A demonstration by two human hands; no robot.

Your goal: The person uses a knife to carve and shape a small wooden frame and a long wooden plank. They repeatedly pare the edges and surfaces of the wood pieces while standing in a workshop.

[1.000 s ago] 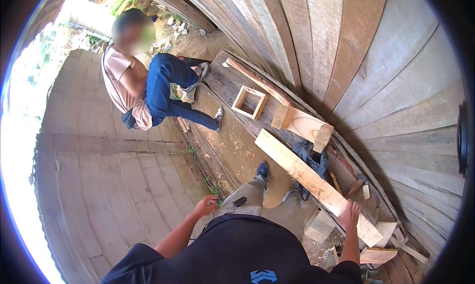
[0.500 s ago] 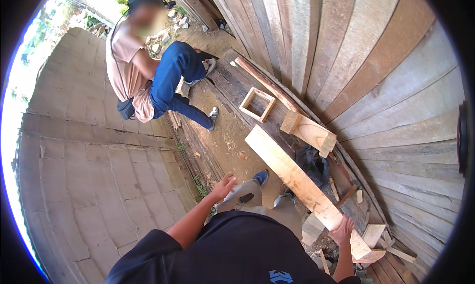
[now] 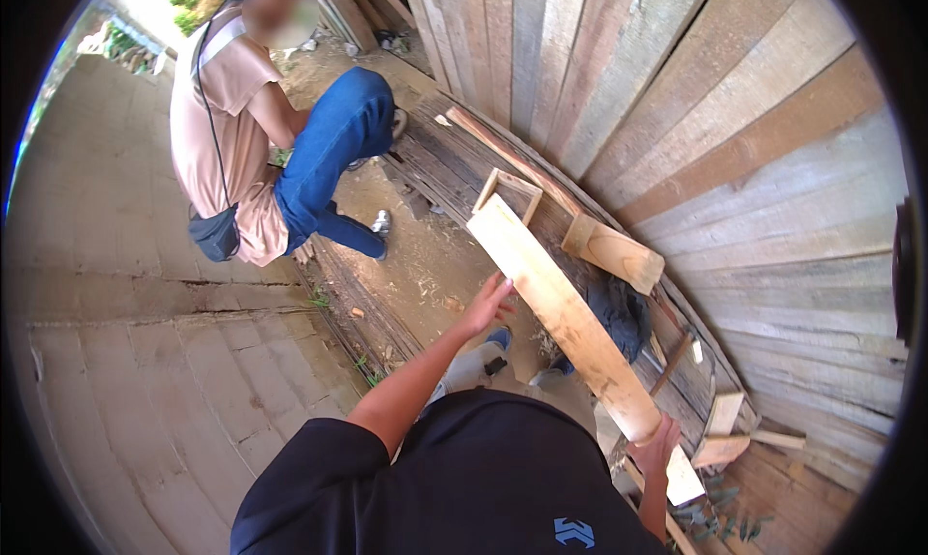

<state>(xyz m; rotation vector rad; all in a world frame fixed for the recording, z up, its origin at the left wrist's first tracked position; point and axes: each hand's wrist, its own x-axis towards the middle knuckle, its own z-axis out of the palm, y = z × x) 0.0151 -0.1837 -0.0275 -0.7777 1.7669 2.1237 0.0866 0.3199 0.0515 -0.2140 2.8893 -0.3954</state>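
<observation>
A long, pale wooden plank slants across the space in front of me. My right hand is wrapped round it near its lower end. Close to its upper left edge is my left hand, fingers apart and holding nothing; I cannot tell whether the fingertips touch the wood. The plank's far end partly covers a small rectangular wooden frame on the weathered bench. Beyond that end, to the right, lies a short thick wood block.
A person in blue jeans sits ahead on the left. A plank wall borders the bench on the right, and a block wall stands left. A black plastic bag and wood offcuts lie by the bench.
My left hand has moved up and right, toward the plank. The plank's far end now overlaps the small frame. My right hand keeps its grip, and my view has shifted.
</observation>
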